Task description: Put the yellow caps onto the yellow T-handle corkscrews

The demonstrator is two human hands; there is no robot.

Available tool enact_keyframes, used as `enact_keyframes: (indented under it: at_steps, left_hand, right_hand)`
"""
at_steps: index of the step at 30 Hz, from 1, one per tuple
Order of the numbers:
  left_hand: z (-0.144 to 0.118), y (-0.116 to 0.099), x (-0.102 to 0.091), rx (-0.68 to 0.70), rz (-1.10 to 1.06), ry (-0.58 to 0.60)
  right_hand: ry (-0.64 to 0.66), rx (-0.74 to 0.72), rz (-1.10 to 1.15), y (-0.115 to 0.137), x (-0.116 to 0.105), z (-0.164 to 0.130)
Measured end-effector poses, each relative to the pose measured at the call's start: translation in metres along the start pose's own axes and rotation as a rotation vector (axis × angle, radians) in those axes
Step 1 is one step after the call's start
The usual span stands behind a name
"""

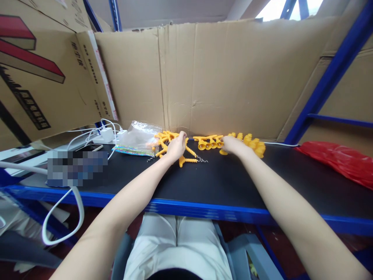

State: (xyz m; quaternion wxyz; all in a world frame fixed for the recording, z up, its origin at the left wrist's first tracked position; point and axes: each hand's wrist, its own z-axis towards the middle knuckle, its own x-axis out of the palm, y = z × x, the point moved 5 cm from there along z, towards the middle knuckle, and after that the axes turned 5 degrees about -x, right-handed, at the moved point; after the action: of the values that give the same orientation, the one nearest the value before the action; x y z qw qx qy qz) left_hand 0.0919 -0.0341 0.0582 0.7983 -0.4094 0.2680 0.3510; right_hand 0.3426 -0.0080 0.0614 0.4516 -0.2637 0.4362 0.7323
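My left hand [176, 148] is closed on a yellow branched plastic piece [189, 160] with ribbed arms, low over the black tabletop. Thin twisted metal wires [202, 160] show by the ends of its arms. Farther right, my right hand [232, 145] reaches down with its fingers bent among yellow plastic pieces; its fingertips are mostly hidden, and what they grip is unclear. Just left of that hand lies a yellow row of round cups [208, 145] on a stem. A cluster of yellow knobbed pieces [256, 146] sits behind and right of my right wrist.
A clear plastic bag [139, 134] lies left of the yellow pieces. Chargers [107, 135], white cables and a phone [89, 147] crowd the left end. A red plastic bag [335, 157] lies at the right. Cardboard [233, 77] walls the back; a blue rail [204, 210] edges the front.
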Motion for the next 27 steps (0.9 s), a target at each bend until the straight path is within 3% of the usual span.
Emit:
enact_keyframes:
  at_steps: [3,6,10,13,17,22,27]
  left_hand:
    - [0.0,0.0,0.001,0.025,-0.061,0.0]
    - [-0.001,-0.002,0.001,0.062,-0.13,0.008]
    - [0.001,0.0,0.0,0.045,-0.177,-0.031]
    - [0.004,0.008,-0.001,-0.041,-0.246,-0.098]
    - [0.008,0.018,-0.006,-0.142,-0.367,-0.212]
    - [0.01,0.026,-0.007,-0.156,-0.497,-0.303]
    - [0.01,0.026,-0.005,-0.159,-0.57,-0.314]
  right_hand:
    - [0.279,-0.063,-0.082,0.005,0.016,-0.002]
    - [0.352,-0.156,-0.136,0.015,0.022,-0.007]
    - [0.431,-0.139,-0.116,0.023,0.032,-0.016]
    - [0.42,-0.166,-0.143,0.031,0.035,-0.019]
    - [0.354,-0.311,-0.189,0.046,0.031,-0.021]
    - [0.313,-0.507,-0.061,0.065,0.03,-0.025]
    - [0.3,-0.658,0.109,0.073,0.033,-0.03]
